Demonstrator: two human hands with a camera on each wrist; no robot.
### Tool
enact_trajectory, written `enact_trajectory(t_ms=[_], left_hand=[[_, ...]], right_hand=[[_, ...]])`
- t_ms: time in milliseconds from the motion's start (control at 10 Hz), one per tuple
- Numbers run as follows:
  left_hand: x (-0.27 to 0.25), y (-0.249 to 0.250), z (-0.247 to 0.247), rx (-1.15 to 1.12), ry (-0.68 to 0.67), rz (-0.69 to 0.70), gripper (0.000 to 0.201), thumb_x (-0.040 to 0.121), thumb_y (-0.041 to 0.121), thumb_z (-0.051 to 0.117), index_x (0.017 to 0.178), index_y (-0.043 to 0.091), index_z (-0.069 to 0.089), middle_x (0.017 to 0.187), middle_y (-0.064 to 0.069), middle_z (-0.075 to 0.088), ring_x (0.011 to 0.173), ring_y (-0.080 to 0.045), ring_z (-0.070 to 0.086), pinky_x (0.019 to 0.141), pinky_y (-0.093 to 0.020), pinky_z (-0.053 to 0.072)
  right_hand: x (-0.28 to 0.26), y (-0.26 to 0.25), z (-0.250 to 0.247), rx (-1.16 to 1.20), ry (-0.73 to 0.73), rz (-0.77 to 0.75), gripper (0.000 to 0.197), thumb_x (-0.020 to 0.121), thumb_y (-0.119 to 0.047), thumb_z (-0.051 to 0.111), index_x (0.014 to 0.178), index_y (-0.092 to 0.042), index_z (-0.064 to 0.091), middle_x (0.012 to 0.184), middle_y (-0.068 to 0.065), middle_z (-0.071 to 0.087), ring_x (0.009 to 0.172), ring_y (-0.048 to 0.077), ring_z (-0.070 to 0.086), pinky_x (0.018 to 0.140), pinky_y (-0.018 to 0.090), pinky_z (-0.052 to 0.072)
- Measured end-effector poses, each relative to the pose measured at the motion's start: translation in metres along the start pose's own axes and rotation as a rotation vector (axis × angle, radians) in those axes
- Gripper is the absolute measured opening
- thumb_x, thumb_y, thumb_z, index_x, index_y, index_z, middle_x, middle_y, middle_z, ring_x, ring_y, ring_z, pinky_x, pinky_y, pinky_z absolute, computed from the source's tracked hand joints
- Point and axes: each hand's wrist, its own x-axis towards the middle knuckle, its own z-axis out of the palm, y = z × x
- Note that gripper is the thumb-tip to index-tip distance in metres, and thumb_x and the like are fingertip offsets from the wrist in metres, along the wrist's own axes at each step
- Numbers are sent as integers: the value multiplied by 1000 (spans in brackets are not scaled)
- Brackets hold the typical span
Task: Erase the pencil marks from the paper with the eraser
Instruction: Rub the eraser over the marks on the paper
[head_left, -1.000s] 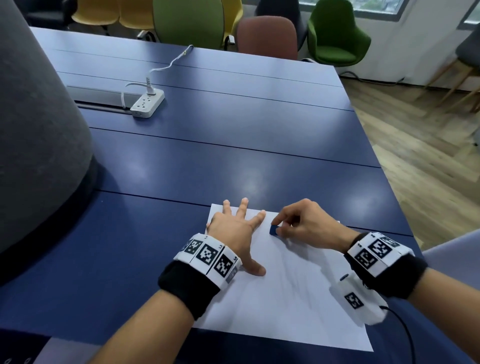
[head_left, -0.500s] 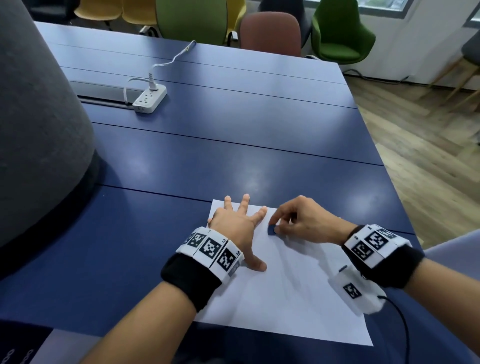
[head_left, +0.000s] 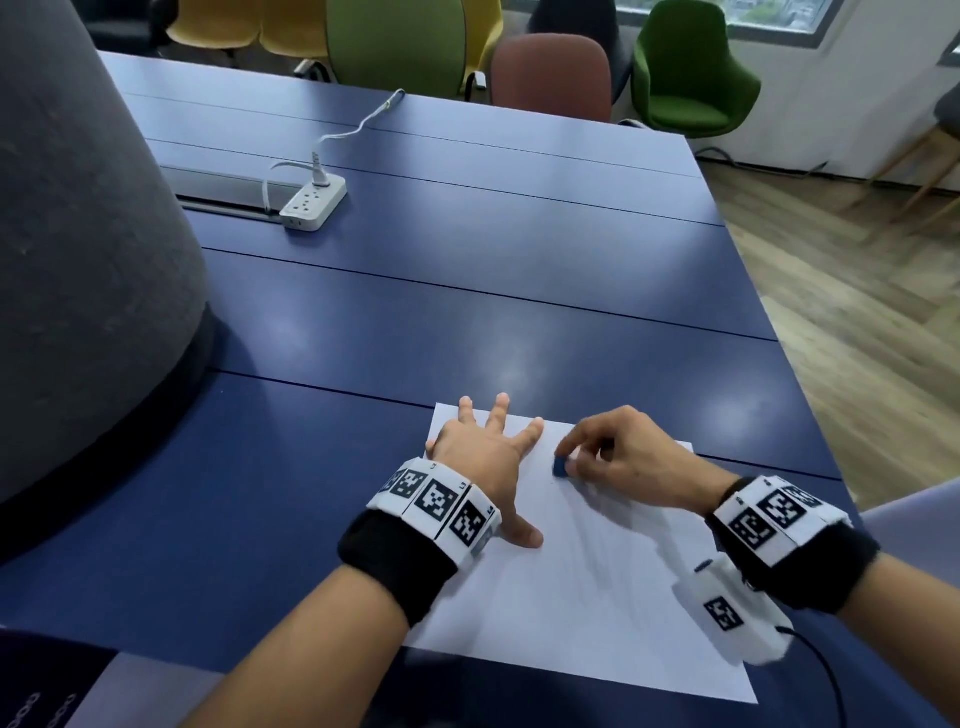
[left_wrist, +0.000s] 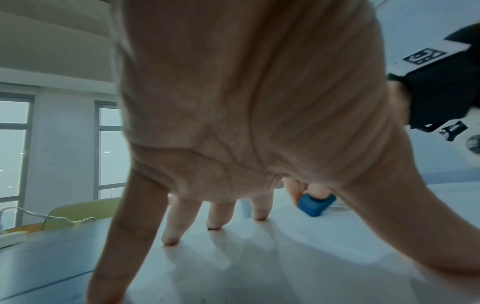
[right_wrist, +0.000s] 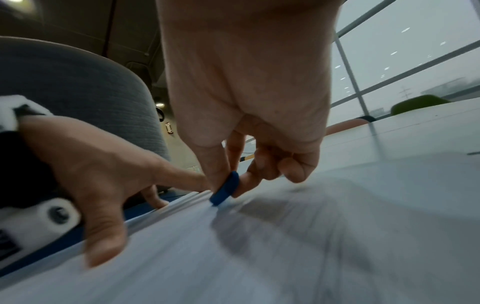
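Note:
A white sheet of paper (head_left: 582, 597) lies on the blue table (head_left: 467, 270) near its front edge, with faint grey pencil marks down its middle. My left hand (head_left: 485, 457) lies flat on the sheet's far left corner, fingers spread and straight, thumb pointing toward me. In my right hand (head_left: 613, 457) a small blue eraser (head_left: 560, 466) is pinched between thumb and fingers, its lower edge touching the paper near the far edge, just right of the left hand. The eraser (left_wrist: 315, 204) also shows in the left wrist view and, tilted on the sheet, the eraser (right_wrist: 225, 188) in the right wrist view.
A large grey rounded object (head_left: 78, 249) stands on the table at the left. A white power strip (head_left: 314, 201) with a cable sits at the back left beside a grey cable tray. Coloured chairs (head_left: 685, 73) line the far edge; wooden floor lies to the right.
The right hand with the eraser has shifted back and forth slightly over the top of the sheet. The left hand has stayed flat on the paper.

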Motion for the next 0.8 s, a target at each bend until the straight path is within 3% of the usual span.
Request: enact_trajectory(t_ms=[100,300,400,500,600,700,800], left_hand=[[0,0,-1,1,-5,3,127,61,77,71,153,41,-9,163,-5,-16,147,-44,-6,107,-55,37],[-1,0,-2,3,-8,0,127,61,76,71,153,41,-9,163,-5,-16,147,-44,-6,108,-56,35],[-1,0,-2,-1,-18,-2,128,61,76,72,153,41,-10,162,-5,-17,147,-44,-7,107,-56,36],[-1,1,-2,-4,-15,3,127,61,76,72,153,40,-10,162,-5,-17,147,-44,-7,108,-57,35],[-2,1,-2,-10,-7,-3,127,62,75,72,153,41,-9,163,-4,-16,147,-43,-7,109,-57,33],[-2,1,-2,-4,-13,-5,127,62,75,72,153,41,-9,162,-4,-17,147,-43,-7,109,-56,34],[-2,2,-3,1,-16,-6,126,62,76,71,153,40,-9,162,-4,-17,147,-43,-7,108,-55,36]], right_hand=[[-9,-7,2,-45,-154,-17,22,80,-9,59,85,-25,74,61,-3,66,46,3,46,50,13,38],[5,6,-2,19,104,32,17,83,-10,60,84,-21,73,59,-7,64,46,2,48,53,18,41],[-15,0,6,10,-56,-12,21,81,-8,58,82,-23,73,57,-9,63,46,4,46,49,15,39],[-7,5,0,-45,-15,2,17,82,-13,61,86,-25,73,62,-6,65,49,3,49,53,15,41],[4,13,-2,18,158,52,15,83,-14,63,88,-24,73,65,-2,67,52,5,53,56,17,43],[-9,7,6,43,67,23,17,83,-10,62,86,-22,74,56,-9,62,47,2,49,52,13,40],[-14,2,4,-5,-56,10,16,83,-13,63,88,-23,75,59,-7,64,48,3,48,51,13,40]])
